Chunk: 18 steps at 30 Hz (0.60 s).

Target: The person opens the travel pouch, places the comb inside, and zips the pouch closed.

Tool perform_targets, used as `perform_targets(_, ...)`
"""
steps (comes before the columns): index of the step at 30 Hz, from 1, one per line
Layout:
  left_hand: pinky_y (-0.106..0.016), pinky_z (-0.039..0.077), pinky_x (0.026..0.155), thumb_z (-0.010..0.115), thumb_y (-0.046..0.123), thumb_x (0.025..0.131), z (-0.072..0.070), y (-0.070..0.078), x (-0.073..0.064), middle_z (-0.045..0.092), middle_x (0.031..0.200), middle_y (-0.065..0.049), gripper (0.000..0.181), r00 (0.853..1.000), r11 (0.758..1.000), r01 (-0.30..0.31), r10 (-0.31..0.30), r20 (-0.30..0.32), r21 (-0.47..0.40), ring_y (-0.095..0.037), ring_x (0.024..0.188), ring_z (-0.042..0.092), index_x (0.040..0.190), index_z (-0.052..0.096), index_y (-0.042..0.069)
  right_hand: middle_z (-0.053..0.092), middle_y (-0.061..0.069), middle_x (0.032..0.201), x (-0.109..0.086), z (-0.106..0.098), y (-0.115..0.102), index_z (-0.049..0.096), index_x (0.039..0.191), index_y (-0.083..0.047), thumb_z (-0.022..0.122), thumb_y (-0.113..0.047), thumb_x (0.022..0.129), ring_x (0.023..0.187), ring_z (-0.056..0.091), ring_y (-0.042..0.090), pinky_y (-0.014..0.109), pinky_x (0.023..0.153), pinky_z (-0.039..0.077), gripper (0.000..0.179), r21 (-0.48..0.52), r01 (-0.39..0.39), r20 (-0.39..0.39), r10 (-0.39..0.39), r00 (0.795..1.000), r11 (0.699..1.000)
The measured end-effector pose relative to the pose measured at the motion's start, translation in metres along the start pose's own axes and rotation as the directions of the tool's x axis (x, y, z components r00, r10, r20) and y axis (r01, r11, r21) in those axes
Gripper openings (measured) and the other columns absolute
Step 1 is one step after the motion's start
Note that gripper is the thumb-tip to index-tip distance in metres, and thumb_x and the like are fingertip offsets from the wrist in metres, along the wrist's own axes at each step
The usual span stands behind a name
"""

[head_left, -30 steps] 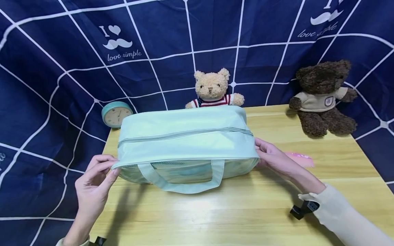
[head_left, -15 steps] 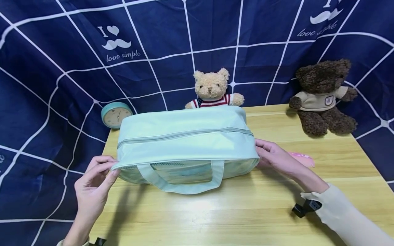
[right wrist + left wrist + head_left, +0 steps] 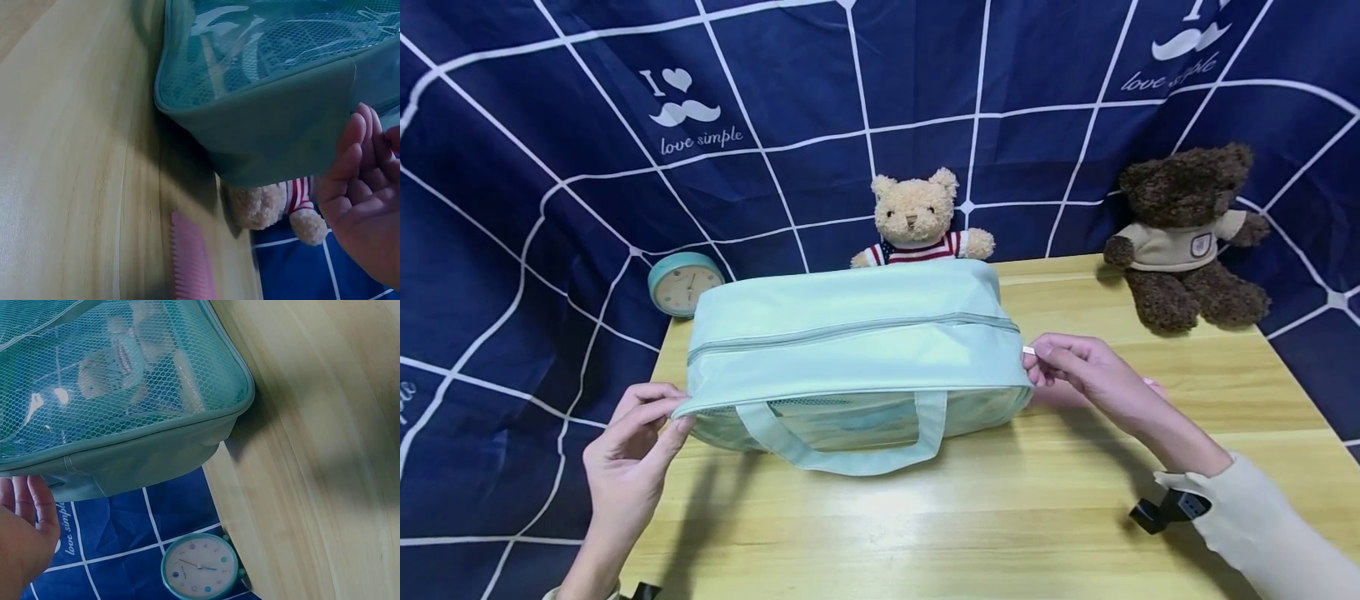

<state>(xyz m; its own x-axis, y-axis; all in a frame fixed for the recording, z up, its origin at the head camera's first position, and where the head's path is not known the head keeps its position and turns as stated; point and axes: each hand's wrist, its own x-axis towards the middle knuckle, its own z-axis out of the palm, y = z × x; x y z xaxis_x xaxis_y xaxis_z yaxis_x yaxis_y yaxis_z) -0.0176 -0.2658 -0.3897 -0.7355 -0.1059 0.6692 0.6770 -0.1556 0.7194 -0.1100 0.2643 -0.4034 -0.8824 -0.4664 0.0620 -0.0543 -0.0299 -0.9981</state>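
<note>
A mint-green toiletry bag [image 3: 850, 358] stands on the wooden table, its top zipper running closed along its length. A loop handle hangs down the clear and mesh front. At the bag's near left corner, my left hand [image 3: 631, 450] pinches the edge between thumb and fingers. My right hand [image 3: 1093, 379] is at the opposite end, thumb and finger pinching a small pale zipper pull [image 3: 1028, 351]. In the right wrist view the other fingers of that hand [image 3: 369, 194] curl beside the bag's end panel. Through the mesh in the left wrist view, blurred shapes show.
Behind the bag sits a cream teddy bear [image 3: 914, 212]. A brown teddy bear [image 3: 1187, 242] is at the back right, and a round teal clock [image 3: 685, 283] at the back left. A pink comb [image 3: 190, 256] lies to the right, mostly hidden by my forearm in the head view.
My right hand has shifted slightly right and turned, and a pale zipper pull now shows at its fingertips. The left hand and bag have stayed nearly still.
</note>
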Motion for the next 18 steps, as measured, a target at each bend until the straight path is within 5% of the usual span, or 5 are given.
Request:
perform_targets(11,-0.03,0.056,0.097,0.068,-0.032,0.088,-0.001,-0.001,0.0,0.064,0.113,-0.026,0.017,1.0,1.0,-0.005,0.005,-0.004,-0.013,-0.033,0.109,0.059,0.104,0.063,-0.033,0.07,0.005,0.094,0.0,0.004,-0.006,0.07,0.102,0.002,0.044,0.006,0.114,0.088,0.066,0.014,0.026,0.078,0.055,0.029,0.179,0.102,-0.087,-0.087,0.992,0.978)
perform_targets(18,-0.03,0.056,0.098,0.068,-0.031,0.088,0.0,-0.001,-0.001,0.065,0.113,-0.026,0.017,1.0,1.0,-0.009,0.009,-0.006,-0.01,-0.033,0.11,0.059,0.105,0.064,-0.032,0.069,0.004,0.092,0.001,0.009,-0.02,0.07,0.099,-0.002,0.044,0.006,0.113,0.085,0.064,0.013,0.026,0.078,0.054,0.031,0.206,0.118,-0.134,-0.091,0.987,0.971)
